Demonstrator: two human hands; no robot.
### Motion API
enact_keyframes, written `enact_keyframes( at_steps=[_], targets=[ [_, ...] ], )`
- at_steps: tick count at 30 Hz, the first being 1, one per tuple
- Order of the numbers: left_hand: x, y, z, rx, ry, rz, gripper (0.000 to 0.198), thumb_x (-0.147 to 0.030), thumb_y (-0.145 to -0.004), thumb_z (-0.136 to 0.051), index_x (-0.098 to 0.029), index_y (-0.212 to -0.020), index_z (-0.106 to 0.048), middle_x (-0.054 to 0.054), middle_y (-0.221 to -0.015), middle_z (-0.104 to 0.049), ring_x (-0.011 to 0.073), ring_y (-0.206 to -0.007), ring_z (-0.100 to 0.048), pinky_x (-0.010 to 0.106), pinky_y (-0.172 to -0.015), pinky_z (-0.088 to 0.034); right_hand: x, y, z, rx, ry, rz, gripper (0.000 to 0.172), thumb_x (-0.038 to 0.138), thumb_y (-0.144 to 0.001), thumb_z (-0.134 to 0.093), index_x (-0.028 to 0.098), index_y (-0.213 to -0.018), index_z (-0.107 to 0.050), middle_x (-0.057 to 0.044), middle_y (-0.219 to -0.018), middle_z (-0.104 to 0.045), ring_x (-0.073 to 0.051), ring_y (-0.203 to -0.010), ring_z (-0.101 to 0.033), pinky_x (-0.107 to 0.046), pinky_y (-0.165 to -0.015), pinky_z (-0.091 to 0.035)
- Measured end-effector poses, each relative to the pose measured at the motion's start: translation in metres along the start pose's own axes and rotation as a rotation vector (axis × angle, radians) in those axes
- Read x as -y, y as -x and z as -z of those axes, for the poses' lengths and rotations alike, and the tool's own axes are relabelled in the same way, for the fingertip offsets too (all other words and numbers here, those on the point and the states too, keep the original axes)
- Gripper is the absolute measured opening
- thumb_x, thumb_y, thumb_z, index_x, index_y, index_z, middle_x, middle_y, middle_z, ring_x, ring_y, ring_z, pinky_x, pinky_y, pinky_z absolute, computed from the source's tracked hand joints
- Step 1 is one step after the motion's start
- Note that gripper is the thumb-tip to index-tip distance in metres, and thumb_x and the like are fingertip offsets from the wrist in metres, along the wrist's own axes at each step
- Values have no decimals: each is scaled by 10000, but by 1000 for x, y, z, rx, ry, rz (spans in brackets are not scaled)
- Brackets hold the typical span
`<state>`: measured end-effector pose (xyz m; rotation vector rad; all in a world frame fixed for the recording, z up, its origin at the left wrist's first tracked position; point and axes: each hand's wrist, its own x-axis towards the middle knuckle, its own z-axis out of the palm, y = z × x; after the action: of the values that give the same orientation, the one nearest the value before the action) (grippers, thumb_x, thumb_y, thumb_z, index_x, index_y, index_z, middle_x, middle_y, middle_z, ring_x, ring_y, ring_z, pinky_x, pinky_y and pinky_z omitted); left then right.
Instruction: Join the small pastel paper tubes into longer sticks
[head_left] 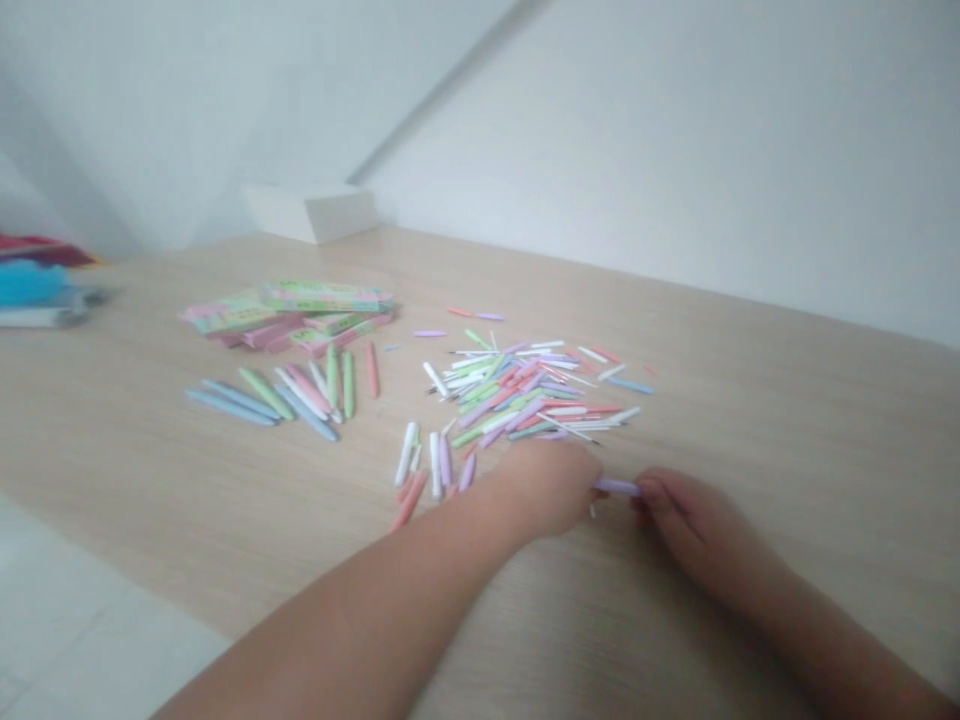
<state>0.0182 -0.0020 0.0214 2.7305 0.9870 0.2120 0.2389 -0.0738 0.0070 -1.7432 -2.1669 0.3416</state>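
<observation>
Both my hands meet low on the wooden table [787, 400], just below a heap of pastel pen parts [532, 390]. A purple pen barrel [616, 487] spans the gap between them. My left hand [551, 490] is curled closed at its left end, and my right hand [694, 520] pinches its right end. A few white, pink and purple pen pieces [431, 465] lie just left of my left hand. The picture is blurred, so finer detail of the fingers is lost.
A row of assembled pastel pens [292, 393] lies to the left. Behind it sits a stack of flat pink and green packets [300, 312]. A white box [315, 210] stands by the wall. Blue, red and white items [41, 290] rest at the far left edge.
</observation>
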Motion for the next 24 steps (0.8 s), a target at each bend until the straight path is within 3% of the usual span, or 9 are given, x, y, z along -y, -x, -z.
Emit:
enact_keyframes(
  at_steps=[4,8,21,24],
  targets=[
    [2,0,0,-1,17,6,344,-418,-965,-478,-198,-961,-742,100,-952,-754,302,-880,-739,374,-666,-586,-12,4,-2,-110,-94,36,244,444,-983,-562,244,-1114,-614,-50,-975,-727,-216,-854,-695,-322,-723,-562],
    [3,-1,-2,-18,-2,-19,352,-428,-966,-475,-195,-964,-738,98,-957,-752,300,-896,-735,384,-691,-591,-21,3,-2,-76,-58,110,194,402,-997,-534,249,-1032,-648,-52,-955,-716,-216,-857,-687,-342,-775,-560],
    [4,-1,-5,3,-50,-23,295,-345,-955,-477,-182,-971,-722,91,-982,-747,279,-854,-723,359,-618,-556,-20,-8,-12,-35,-57,7,290,464,-989,-489,256,-1025,-688,-45,-912,-743,-236,-819,-692,-355,-732,-559],
    [8,1,-1,-40,-1,-45,324,-452,-946,-514,-205,-991,-717,71,-989,-742,274,-879,-716,360,-646,-555,-17,-10,-12,-68,-69,6,286,465,-973,-489,246,-985,-674,-50,-852,-734,-233,-756,-683,-349,-673,-550]
  ],
)
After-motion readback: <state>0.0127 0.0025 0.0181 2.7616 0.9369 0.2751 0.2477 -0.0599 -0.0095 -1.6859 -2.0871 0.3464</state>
